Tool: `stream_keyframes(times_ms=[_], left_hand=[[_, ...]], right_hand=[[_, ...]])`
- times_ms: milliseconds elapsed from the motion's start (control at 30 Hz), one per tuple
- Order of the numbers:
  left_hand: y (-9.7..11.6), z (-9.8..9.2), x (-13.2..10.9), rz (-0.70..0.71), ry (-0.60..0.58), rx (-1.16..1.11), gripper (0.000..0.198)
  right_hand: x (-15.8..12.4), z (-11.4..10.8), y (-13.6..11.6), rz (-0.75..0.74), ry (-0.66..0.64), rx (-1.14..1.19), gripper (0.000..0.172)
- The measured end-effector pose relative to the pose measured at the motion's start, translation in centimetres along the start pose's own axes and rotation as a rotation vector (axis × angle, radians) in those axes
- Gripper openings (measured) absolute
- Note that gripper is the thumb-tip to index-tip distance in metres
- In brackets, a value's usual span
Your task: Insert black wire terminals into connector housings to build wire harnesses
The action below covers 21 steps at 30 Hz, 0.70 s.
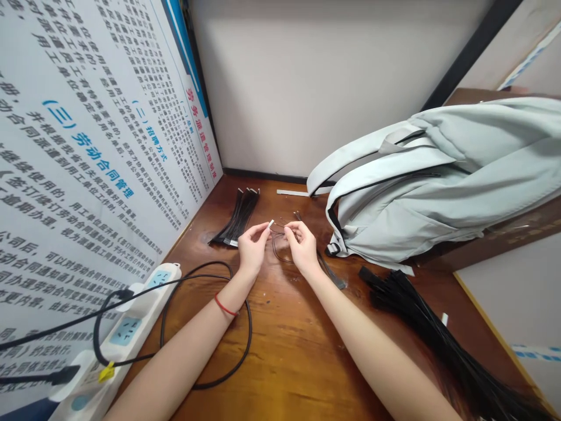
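My left hand point(252, 248) pinches a thin dark wire with a small white connector point(270, 224) at its tip, held just above the wooden table point(289, 351). My right hand point(301, 245) pinches the same wire a little to the right; the wire loops down between the two hands. A red string sits on my left wrist. A bound bundle of black wires point(236, 219) lies just behind my left hand. A few loose thin wires point(328, 272) lie to the right of my right hand.
A pale grey backpack point(438, 181) rests at the back right. A long sheaf of black wires point(438, 339) fans along the right side. A white power strip point(127, 327) with a black cable point(210, 327) lies at the left, below a printed poster board point(87, 146).
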<state>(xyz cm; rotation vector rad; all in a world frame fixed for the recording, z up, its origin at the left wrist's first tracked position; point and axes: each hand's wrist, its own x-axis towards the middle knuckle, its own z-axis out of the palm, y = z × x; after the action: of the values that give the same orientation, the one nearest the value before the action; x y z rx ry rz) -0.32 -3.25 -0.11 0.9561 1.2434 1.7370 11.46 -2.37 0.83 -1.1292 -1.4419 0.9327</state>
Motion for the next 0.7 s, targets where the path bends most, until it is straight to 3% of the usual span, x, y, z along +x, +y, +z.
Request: stream_keyframes(times_ms=[133, 433, 700], left_hand=[[0.21, 0.05, -0.12, 0.001, 0.014, 0.008, 0.02], [0.55, 0.21, -0.27, -0.025, -0.017, -0.042, 0.024], [0.57, 0.22, -0.44, -0.013, -0.041, -0.027, 0.022]], right_hand=[[-0.08, 0.03, -0.09, -0.121, 0.075, -0.148, 0.014], [-0.41, 0.17, -0.86, -0.31, 0.066, -0.257, 0.008], [-0.17, 0.21, -0.42, -0.287, 0.068, -0.26, 0.012]])
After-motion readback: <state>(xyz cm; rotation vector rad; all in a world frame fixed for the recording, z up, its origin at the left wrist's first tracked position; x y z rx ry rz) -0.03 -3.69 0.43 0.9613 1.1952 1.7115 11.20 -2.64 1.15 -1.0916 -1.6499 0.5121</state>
